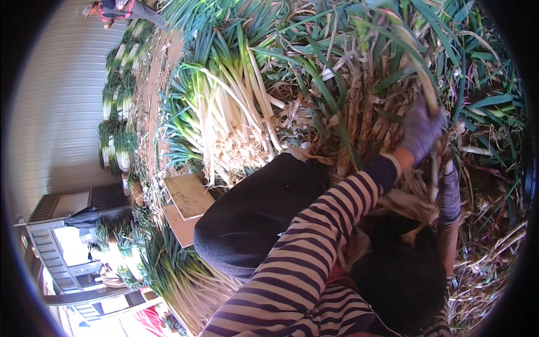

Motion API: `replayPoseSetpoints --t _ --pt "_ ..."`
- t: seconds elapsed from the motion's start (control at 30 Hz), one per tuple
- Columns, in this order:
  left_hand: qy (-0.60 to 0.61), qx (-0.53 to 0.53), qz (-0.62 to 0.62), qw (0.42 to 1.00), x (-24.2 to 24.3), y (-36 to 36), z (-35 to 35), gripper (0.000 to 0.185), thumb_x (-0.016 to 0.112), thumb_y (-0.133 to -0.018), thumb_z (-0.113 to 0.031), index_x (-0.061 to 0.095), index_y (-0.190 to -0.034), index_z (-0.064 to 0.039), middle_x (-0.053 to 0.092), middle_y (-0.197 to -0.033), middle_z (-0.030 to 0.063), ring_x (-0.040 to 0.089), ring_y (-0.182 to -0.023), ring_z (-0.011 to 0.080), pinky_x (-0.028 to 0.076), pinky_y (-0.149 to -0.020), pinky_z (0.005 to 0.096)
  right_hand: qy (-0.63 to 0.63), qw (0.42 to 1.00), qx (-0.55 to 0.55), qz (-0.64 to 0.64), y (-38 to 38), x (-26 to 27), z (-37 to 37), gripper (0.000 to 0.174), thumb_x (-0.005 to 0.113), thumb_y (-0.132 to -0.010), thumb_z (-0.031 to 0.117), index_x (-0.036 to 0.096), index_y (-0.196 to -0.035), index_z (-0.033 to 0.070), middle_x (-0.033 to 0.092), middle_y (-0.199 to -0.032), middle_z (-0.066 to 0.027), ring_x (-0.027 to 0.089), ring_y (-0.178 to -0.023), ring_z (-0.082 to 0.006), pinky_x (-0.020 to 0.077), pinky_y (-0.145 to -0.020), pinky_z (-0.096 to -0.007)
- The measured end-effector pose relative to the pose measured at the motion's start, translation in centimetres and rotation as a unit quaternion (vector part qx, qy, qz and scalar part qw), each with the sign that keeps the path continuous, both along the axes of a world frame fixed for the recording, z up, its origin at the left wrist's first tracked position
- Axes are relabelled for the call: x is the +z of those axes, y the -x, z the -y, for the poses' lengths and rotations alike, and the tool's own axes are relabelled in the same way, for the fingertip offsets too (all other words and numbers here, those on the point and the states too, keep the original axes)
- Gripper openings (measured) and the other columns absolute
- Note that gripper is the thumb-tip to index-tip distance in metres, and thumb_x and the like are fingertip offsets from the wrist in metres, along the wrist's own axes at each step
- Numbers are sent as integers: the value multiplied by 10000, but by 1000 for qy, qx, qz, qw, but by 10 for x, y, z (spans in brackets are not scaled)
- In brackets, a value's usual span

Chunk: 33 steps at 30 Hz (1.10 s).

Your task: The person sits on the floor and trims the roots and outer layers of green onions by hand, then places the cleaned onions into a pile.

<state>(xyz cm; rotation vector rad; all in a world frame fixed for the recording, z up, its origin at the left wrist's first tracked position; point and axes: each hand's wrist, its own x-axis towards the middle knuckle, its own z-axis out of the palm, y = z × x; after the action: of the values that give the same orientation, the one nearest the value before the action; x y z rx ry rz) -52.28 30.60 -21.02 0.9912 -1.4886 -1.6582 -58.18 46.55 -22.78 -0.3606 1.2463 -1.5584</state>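
My left hand (pixel 422 131), in a greyish-purple knit glove and blurred, is closed around a long leaf or stalk of a green onion (pixel 425 86) that runs up from it. Close by at the right, my right hand (pixel 450 185) wears a grey glove and is partly hidden; its grip does not show. A pale onion stalk (pixel 435 177) stands between the hands. Dry brown outer leaves (pixel 414 208) hang just below, over my dark trouser leg. Unpeeled onions (pixel 362 105) with brown skins lie in front of me. Left of them is a pile of clean white-stemmed onions (pixel 231 113) with roots.
More long onions (pixel 198 286) lie at lower left, by two flat boards (pixel 189 197). Bundled onions (pixel 116 105) line a pale corrugated wall (pixel 67 84). A person (pixel 122 9) is at the far upper left. Leaf litter (pixel 488 261) covers the ground at right.
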Motion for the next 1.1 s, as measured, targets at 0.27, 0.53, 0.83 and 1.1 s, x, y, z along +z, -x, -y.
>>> replayPoseSetpoints --t 0.27,0.53,0.83,1.1 --pt "34 -328 212 920 -32 -56 -7 379 569 -870 -348 573 -1003 7 633 -869 172 615 -807 297 482 -756 410 -155 968 37 -195 23 26 -89 383 491 -950 326 524 -1224 61 560 -1124 -36 539 -968 -130 433 -722 -252" --pt "194 -409 545 706 62 -181 64 458 487 -906 -412 559 -1197 -65 641 -1013 151 631 -929 289 509 -806 399 -56 806 86 -583 108 81 -265 522 414 -963 339 382 -1364 6 445 -1304 -184 479 -1173 -256 419 -968 -358" --pt "-82 -91 434 893 161 -423 36 640 494 -905 -546 480 -1288 -33 616 -1097 130 584 -968 218 479 -866 388 52 900 85 -424 122 -21 -103 317 408 -977 206 479 -1266 96 523 -1255 -138 501 -1143 -236 418 -928 -303" --pt "-145 -102 12 984 78 -448 -57 256 530 -952 -231 581 -1112 -38 612 -1061 75 559 -959 144 453 -857 296 -105 763 340 -540 82 18 -3 178 565 -864 106 615 -986 -13 660 -852 -127 608 -707 -172 478 -626 -317"
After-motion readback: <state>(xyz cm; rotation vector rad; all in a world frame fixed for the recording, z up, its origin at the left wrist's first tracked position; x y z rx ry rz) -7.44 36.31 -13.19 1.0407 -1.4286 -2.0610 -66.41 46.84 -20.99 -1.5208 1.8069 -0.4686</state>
